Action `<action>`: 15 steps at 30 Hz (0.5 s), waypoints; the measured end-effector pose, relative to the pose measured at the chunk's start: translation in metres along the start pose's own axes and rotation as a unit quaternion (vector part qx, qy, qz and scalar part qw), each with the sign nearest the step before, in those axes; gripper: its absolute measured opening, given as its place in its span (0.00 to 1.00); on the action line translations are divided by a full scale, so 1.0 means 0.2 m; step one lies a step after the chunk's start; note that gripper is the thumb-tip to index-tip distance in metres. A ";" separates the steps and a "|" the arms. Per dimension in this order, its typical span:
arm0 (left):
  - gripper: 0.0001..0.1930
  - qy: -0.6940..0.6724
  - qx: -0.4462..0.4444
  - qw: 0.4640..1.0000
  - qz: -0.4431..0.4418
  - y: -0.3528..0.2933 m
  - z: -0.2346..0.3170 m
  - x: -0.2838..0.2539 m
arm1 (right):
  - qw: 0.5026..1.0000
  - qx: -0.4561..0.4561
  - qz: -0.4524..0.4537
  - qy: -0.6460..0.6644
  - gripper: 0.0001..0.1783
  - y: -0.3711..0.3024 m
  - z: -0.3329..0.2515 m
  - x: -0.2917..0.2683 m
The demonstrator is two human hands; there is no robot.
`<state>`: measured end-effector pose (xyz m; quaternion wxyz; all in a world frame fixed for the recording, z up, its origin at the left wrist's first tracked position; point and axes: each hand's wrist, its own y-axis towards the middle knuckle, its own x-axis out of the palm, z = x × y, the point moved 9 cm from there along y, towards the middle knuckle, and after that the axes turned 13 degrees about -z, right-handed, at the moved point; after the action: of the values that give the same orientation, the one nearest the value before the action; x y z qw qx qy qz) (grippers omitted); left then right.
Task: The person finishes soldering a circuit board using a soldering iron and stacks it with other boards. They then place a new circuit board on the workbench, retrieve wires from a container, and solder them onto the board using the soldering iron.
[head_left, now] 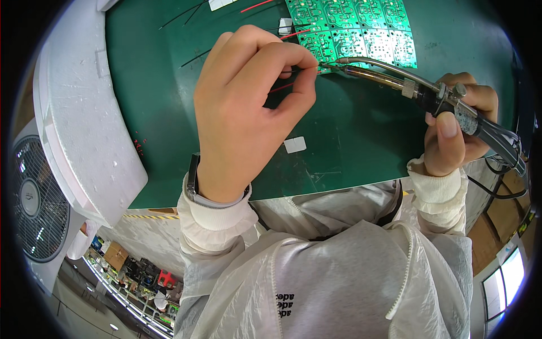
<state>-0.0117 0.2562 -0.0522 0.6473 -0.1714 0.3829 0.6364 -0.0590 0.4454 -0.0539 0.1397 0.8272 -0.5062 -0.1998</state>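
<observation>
A green circuit board panel (370, 39), divided into several repeated sections, lies on the table at the top centre. My left hand (243, 107) is closed in a pinch at its near edge, thumb and forefinger together on a thin black wire (291, 72). My right hand (460, 121) grips a soldering iron (381, 78) with a thin metal feed tube (389, 66) along its top. The iron's tip meets the board's near edge, beside my left fingertips; exact contact is too small to tell. Red wires (296, 34) run from the board behind my left hand.
The green table mat (350, 147) carries small white pads (294, 144) and red scraps (139, 146). White foam (96, 113) borders the left side, with a fan (33, 198) beyond. Black cables (508, 141) trail from the iron at right. Loose black wires (183, 16) lie at the top left.
</observation>
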 end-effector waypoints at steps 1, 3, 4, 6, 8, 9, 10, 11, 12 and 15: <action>0.09 0.002 0.004 1.000 0.001 0.00 0.01 0.00 | 1.000 0.000 0.001 -0.001 0.18 0.00 0.00 0.00; 0.09 0.004 0.004 1.000 0.000 0.00 0.01 0.00 | 1.000 0.008 0.003 0.019 0.18 -0.01 0.00 -0.01; 0.09 0.005 0.003 1.000 0.000 0.00 0.01 0.00 | 0.999 0.017 0.004 0.039 0.18 -0.01 0.01 -0.01; 0.09 0.007 0.002 1.000 0.000 0.00 0.01 0.00 | 0.999 0.013 0.004 0.041 0.18 -0.01 0.01 0.00; 0.09 0.010 0.001 1.000 0.001 0.00 0.01 -0.01 | 0.999 0.010 0.003 0.044 0.17 0.00 0.01 0.00; 0.09 0.012 0.003 1.000 0.001 0.00 0.01 0.00 | 0.999 0.011 0.004 0.045 0.17 -0.01 0.01 0.00; 0.09 0.014 0.005 1.000 0.002 0.00 0.01 0.00 | 0.999 0.013 0.004 0.045 0.17 -0.01 0.01 0.00; 0.09 0.013 0.005 1.000 0.002 0.00 0.01 0.00 | 0.999 0.013 0.004 0.044 0.17 -0.01 0.01 0.00; 0.09 0.018 0.004 1.000 0.001 0.00 0.01 0.00 | 0.999 0.012 0.003 0.043 0.17 -0.01 0.01 0.00; 0.09 0.026 0.004 1.000 0.001 0.00 0.01 -0.01 | 0.999 0.010 0.001 0.042 0.17 0.00 0.01 0.00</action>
<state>-0.0104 0.2566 -0.0493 0.6372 -0.1849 0.4022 0.6309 -0.0593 0.4450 -0.0557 0.1529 0.8359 -0.5024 -0.1596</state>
